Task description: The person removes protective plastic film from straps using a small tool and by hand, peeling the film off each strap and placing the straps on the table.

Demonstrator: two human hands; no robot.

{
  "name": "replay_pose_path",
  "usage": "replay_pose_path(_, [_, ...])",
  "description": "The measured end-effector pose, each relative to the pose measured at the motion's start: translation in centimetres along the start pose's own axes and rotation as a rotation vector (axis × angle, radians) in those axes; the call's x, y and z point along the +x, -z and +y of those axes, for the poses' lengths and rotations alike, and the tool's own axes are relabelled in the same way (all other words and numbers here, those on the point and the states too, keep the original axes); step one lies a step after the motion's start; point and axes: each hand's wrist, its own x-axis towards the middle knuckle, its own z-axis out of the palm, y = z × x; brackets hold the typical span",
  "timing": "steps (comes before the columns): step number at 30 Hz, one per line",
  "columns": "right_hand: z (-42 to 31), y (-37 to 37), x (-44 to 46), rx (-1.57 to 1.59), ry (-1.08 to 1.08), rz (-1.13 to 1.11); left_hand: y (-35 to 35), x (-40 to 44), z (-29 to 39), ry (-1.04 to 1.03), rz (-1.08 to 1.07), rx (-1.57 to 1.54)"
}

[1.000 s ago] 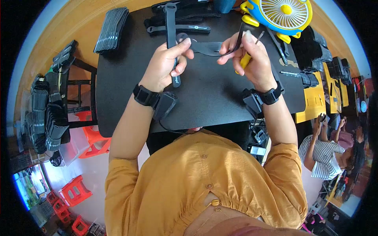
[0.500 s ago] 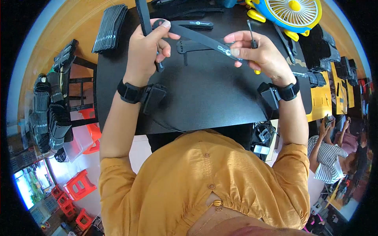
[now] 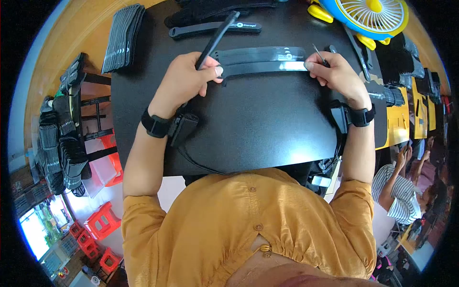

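My left hand [image 3: 189,79] is closed on the left end of a black strap [image 3: 263,69], thumb pressed on it. A second dark strap [image 3: 219,39] sticks up edge-on out of the same hand. My right hand [image 3: 334,76] pinches the strap's other end, so it stretches level between both hands. A small screwdriver [image 3: 317,49] is also tucked in my right hand, its thin metal shaft pointing up and its handle mostly hidden. Just behind the stretched strap is another black strap [image 3: 258,53] with a white storage label.
One more labelled strap [image 3: 201,30] lies farther back on the dark table [image 3: 248,119]. A stack of straps [image 3: 123,38] stands at the back left. At the back right is a blue-and-yellow fan [image 3: 368,14]. A person in a striped top [image 3: 397,191] sits off to the right.
Both hands have moved down and apart, and the slanting strap is now stretched level between them. The upright strap in my left hand has tilted right.
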Motion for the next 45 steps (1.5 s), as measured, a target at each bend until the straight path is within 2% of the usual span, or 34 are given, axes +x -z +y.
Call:
replay_pose_path(3, [0.1, 0.0, 0.2, -0.059, 0.000, 0.010, -0.2, 0.4, -0.7, 0.032, 0.033, 0.022])
replay_pose_path(5, [-0.4, 0.2, 0.4, -0.181, -0.119, 0.015, -0.2, 0.6, -0.7, 0.067, 0.046, 0.005])
replay_pose_path(9, [-0.1, 0.1, 0.5, -0.006, -0.113, 0.016, -0.2, 0.5, 0.1, 0.133, 0.062, 0.038])
replay_pose_path(21, [-0.9, -0.2, 0.4, -0.106, -0.120, 0.062, -0.3, 0.7, 0.2, 0.209, 0.076, 0.036])
replay_pose_path(38, [-0.4, -0.6, 0.9, -0.101, -0.131, 0.109, -0.4, 0.9, 0.5, 0.241, 0.099, 0.042])
replay_pose_path(45, [-0.8, -0.6, 0.9, -0.124, -0.153, 0.117, -0.2, 1.0, 0.2, 0.195, 0.070, 0.050])
